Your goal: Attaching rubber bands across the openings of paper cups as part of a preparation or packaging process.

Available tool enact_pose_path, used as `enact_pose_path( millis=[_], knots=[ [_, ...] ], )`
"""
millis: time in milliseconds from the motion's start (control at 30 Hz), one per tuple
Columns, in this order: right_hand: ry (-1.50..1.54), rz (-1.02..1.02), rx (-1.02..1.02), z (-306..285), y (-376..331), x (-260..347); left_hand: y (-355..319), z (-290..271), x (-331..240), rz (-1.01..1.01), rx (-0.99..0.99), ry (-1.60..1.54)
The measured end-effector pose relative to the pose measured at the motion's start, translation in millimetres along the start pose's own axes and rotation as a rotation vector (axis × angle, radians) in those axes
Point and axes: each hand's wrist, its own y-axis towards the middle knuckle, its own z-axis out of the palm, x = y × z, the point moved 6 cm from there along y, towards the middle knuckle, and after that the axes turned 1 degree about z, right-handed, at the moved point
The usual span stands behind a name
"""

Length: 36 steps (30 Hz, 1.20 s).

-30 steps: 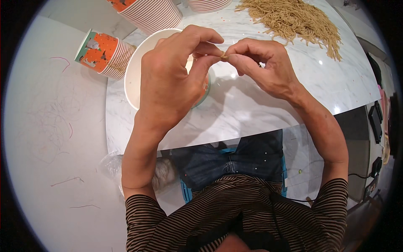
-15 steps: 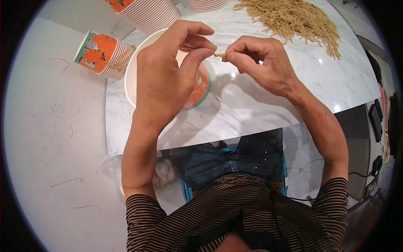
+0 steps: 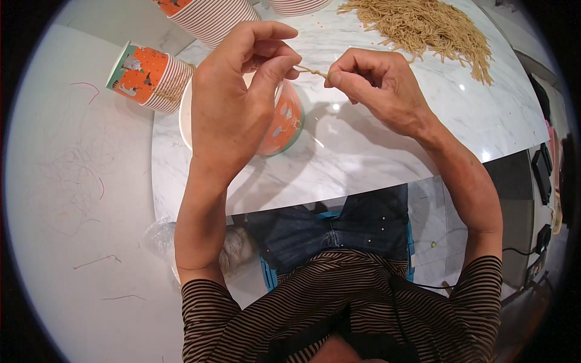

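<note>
Between my two hands a short tan yarn strand [image 3: 312,71] is stretched, with what looks like a small knot in it. My left hand [image 3: 239,100] pinches one end between thumb and fingers. The other end sits in the closed fingertips of my right hand [image 3: 375,85]. Below and behind my left hand stands an orange and green paper tub [image 3: 284,124] with a white inside, partly hidden by that hand. At the far right of the table lies a heap of tan yarn strands [image 3: 423,30].
The white marbled table [image 3: 387,157] has a curved right edge. At the left a stack of orange paper cups [image 3: 148,75] lies tilted, with more stacked cups [image 3: 212,21] behind. A clear plastic bag [image 3: 160,242] hangs low beside my left forearm.
My hands have drawn slightly apart, the left moving left and a little up. More of the yarn strand and of the tub's printed side now shows.
</note>
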Motion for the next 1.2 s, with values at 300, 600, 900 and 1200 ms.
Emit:
enact_pose_path(
  millis=[300, 600, 900, 1200],
  knots=[
    [-0.026, 0.024, -0.017, -4, 2, -1, 1, 0, -1, -0.040, 0.016, -0.032],
    [-0.032, 0.080, -0.013, -10, 2, 2, 2, -1, 1, -0.075, 0.031, -0.044],
    [0.250, 0.156, -0.019, -29, 8, -5, 0, -3, 2, -0.113, 0.033, -0.044],
    [-0.131, 0.113, 0.180, -30, 9, -3, -6, -8, -2, -0.094, 0.136, 0.163]
  ],
)
